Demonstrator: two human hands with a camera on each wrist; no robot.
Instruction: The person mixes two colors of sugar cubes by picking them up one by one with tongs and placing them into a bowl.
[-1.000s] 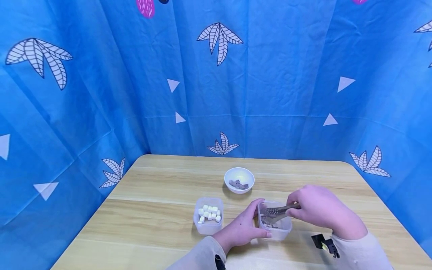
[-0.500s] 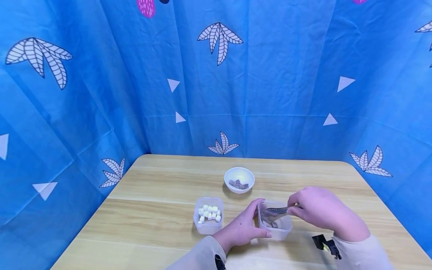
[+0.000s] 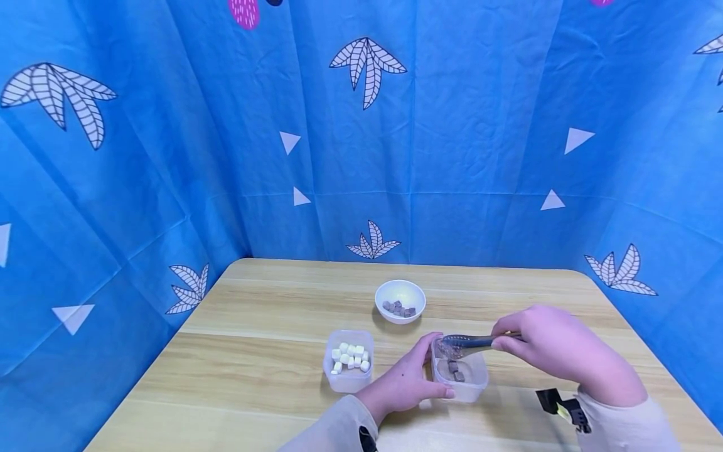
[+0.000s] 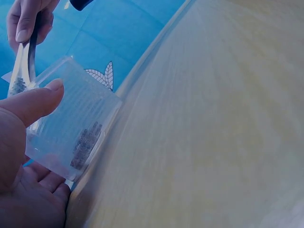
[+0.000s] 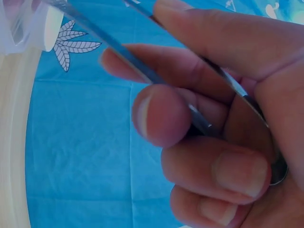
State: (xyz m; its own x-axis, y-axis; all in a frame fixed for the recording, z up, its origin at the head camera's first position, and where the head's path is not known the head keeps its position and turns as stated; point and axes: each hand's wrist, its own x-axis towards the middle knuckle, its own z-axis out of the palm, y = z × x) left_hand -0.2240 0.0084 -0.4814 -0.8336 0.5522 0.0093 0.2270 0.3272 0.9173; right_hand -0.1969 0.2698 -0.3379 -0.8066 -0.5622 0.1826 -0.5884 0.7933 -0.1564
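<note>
My left hand (image 3: pixel 409 380) holds a clear plastic container (image 3: pixel 473 390), thumb on the near side and fingers round the left and far sides. Brownish-purple cubes (image 3: pixel 456 371) lie on the container's floor, seen through its wall in the left wrist view. Metal tongs (image 3: pixel 471 341) with perforated ends are gripped in my right hand (image 3: pixel 556 345), to the right of the container. Their ends hover over its far left part. In the right wrist view the fingers curl round the two arms of the tongs (image 5: pixel 118 47), which stand apart. Whether the ends pinch a cube cannot be told.
Left of my left hand stands a second plastic container (image 3: pixel 349 384) holding white cubes (image 3: pixel 351 358). Behind both containers is a white bowl (image 3: pixel 400 289) with several brownish-purple cubes in it. A blue curtain (image 3: pixel 452 125) rises behind the wooden table (image 3: pixel 254 370).
The right hand has drawn back to the right and slightly up, lifting the tongs from the container's floor. Cubes there show more plainly. The left hand has stayed put.
</note>
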